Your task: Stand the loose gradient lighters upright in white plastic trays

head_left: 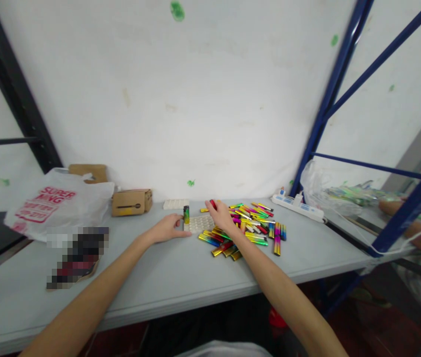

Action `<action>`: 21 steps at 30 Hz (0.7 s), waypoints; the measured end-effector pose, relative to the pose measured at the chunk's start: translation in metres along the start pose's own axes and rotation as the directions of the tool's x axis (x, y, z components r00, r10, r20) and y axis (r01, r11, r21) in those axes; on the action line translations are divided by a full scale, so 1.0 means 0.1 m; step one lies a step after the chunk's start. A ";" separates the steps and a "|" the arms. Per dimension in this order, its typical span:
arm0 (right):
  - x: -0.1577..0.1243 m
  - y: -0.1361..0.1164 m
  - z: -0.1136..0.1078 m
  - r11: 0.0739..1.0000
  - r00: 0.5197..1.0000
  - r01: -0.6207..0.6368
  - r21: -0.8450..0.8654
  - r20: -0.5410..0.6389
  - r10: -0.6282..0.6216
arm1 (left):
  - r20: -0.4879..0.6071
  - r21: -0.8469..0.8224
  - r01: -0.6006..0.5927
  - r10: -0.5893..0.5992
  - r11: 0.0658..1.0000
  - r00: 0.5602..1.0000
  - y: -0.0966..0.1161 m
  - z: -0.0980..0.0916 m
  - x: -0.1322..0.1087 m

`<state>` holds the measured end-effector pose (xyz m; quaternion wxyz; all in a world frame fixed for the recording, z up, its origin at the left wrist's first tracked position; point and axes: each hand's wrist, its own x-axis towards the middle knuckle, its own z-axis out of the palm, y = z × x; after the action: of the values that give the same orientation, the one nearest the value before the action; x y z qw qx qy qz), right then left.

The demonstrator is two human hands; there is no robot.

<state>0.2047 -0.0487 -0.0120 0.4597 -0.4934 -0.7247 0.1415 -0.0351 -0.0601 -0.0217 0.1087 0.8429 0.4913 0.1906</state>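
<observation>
A pale tray with rows of small holes (201,224) lies on the table between my hands. One shiny tube, green and yellow with a dark top (186,214), stands upright at the tray's left end. My left hand (165,229) rests beside that end, thumb and fingers apart, with nothing in it. Above the tray's right side, my right hand (222,216) pinches a red shiny tube (213,204), whose end shows past the fingers. A loose pile of slim metallic tubes (258,225) in gold, green, red, purple and blue spreads right of the tray, partly under my right forearm.
A second pale tray (176,204) lies by the wall near a cardboard box (131,202). A white plastic bag (65,203) fills the left side. A power strip (298,207) lies by the blue rack post (325,109). Beyond it, another person's arms (418,228) show.
</observation>
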 end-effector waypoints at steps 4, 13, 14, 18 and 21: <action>-0.03 0.03 0.03 0.994 0.993 0.108 -0.008 0.058 -0.107 | 0.005 0.001 -0.003 0.003 1.000 1.000 0.01 0.00 0.00; -0.05 -0.05 0.16 0.953 0.950 0.256 -0.165 0.226 -0.216 | 0.016 -0.025 0.002 -0.002 1.000 1.000 0.01 0.01 -0.01; -0.06 -0.07 0.18 0.958 0.953 0.239 -0.158 0.229 -0.200 | 0.014 -0.026 0.005 -0.005 1.000 1.000 0.01 0.01 -0.01; -0.08 -0.13 0.25 0.946 0.932 0.276 -0.171 0.290 -0.219 | 0.019 -0.030 -0.001 0.001 1.000 1.000 0.01 0.00 0.00; -0.09 -0.14 0.28 0.902 0.902 0.346 -0.258 0.355 -0.245 | 0.009 -0.059 -0.005 0.006 0.998 1.000 0.01 0.00 0.00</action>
<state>0.1745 -0.0559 -0.0229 0.2703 -0.4142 -0.8687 0.0286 -0.0340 -0.0610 -0.0216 0.1354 0.8416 0.4826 0.2014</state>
